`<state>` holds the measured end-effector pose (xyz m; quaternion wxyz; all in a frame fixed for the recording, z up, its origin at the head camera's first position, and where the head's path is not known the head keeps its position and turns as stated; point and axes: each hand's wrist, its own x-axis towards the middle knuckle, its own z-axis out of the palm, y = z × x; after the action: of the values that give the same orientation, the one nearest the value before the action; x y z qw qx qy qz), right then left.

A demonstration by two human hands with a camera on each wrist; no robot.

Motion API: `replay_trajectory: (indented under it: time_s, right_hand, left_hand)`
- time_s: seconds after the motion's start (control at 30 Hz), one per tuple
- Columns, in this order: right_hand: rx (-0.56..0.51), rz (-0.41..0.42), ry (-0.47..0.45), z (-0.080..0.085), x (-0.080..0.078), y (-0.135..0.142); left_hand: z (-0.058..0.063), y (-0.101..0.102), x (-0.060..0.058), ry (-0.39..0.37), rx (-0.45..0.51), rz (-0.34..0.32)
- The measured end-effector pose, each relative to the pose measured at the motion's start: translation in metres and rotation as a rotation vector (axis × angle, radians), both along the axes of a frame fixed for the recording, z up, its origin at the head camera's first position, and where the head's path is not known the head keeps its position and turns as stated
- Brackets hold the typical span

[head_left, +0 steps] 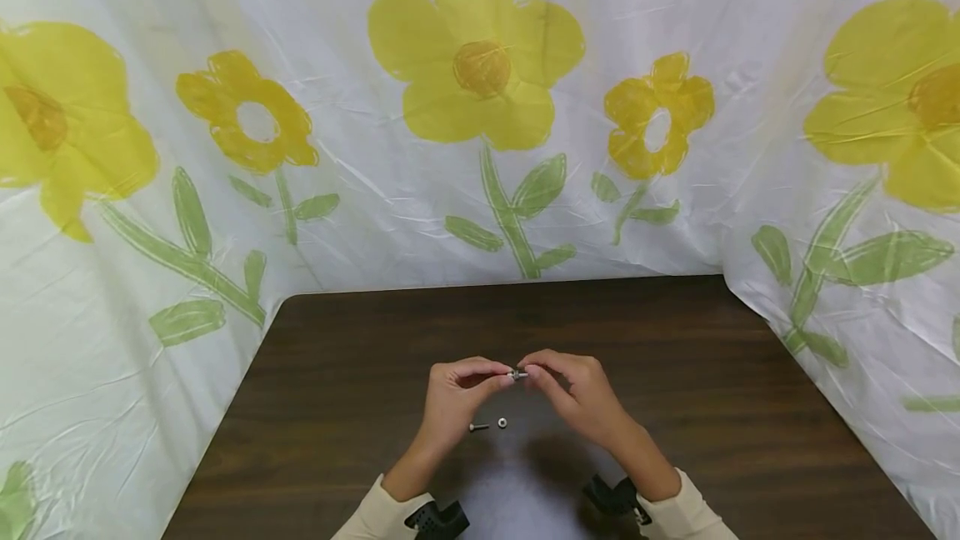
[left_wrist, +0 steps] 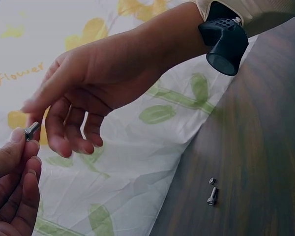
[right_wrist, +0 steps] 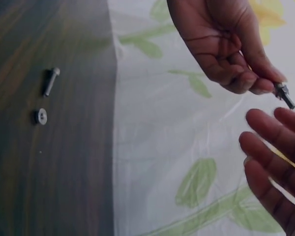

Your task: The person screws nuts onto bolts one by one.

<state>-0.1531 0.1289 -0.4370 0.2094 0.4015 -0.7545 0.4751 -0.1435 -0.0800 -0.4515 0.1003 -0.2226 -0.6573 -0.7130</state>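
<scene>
My left hand (head_left: 453, 398) pinches a small metal bolt (head_left: 519, 374) between thumb and fingertips, above the table. A nut or washer (right_wrist: 281, 89) appears to sit around the bolt, close to the left fingertips. The bolt's bare end points toward my right hand (head_left: 577, 394). In the left wrist view the right thumb (left_wrist: 32, 104) and index finger are close by the bolt, apart from each other, and the other right fingers hang loosely curved. Whether the right fingertips touch the bolt is hard to tell.
On the dark wooden table (head_left: 360, 373) a second bolt (head_left: 478, 427) lies beside a loose nut (head_left: 502, 423), below the hands. White curtains (head_left: 352, 215) with yellow flowers surround the table's back and sides. Each wrist wears a black camera mount (head_left: 438, 521).
</scene>
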Motion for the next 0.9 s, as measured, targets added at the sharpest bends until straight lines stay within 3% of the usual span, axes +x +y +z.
replay_trajectory:
  time_s: [0.3,0.67,0.9]
  right_hand:
    - [-0.029,0.058,0.082,-0.0014,-0.0047,0.0003]
    - [0.023,0.012,0.001,-0.0013,-0.0020,0.0026]
    - [-0.014,0.028,0.021,-0.0032,-0.0041,0.0008]
  left_hand:
    - [0.0002,-0.0011,-0.0001,0.007,0.002,-0.008]
    - [-0.0001,-0.0005,0.0001,0.008,-0.003,0.015]
    - [-0.0006,-0.0011,-0.0013,-0.001,-0.001,0.014]
